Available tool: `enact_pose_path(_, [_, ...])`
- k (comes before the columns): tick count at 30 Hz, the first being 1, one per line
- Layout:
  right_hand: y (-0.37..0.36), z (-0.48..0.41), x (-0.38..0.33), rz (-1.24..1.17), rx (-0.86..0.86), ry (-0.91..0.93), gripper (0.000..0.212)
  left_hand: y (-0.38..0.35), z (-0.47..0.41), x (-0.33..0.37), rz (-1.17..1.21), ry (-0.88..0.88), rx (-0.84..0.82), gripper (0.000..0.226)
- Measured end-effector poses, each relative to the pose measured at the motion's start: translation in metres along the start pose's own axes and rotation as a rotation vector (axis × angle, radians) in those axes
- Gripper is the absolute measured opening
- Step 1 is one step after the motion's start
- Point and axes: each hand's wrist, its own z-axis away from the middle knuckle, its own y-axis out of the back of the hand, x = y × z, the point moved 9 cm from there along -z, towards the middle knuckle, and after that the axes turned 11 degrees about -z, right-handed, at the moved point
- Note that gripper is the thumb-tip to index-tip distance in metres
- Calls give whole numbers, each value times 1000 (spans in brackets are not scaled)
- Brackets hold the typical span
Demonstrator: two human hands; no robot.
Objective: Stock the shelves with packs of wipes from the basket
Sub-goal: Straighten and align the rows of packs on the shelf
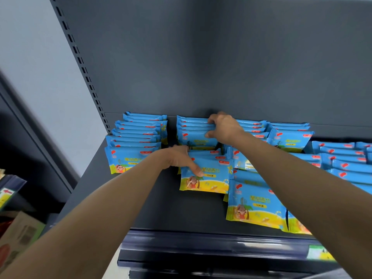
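Left hand [179,158], right hand [223,127], gripping packs [211,180] on shelf [141,202]

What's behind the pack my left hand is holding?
A row of upright packs, gripped by the right hand, runs back toward the rear panel. The held pack in the left hand covers the row's base.

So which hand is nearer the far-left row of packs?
Left. The left hand, holding a loose pack, sits just right of the far-left row; the right hand grips the middle row, farther right.
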Motion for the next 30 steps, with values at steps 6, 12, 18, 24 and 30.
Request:
enact_pose_path(6, [1,4,11,-76,61,-18,68,3,1,-5,-37,27,102,107])
enact_pose_path(12, [1,0,25,-296,74,-68,79,13,11,8,-80,-91,224,98])
enact_pose_path(18, [-1,-7,27,-294,43,-55,75,29,33,16,-95,-251,472,88])
enact_pose_path(24, [0,-8,29,-483,-11,-73,70,48,56,25,-272,-266,813,74])
enact_pose_path(30, [-6,-11,21,-453,-109,-140,89,45,51,34,-628,-152,791,102])
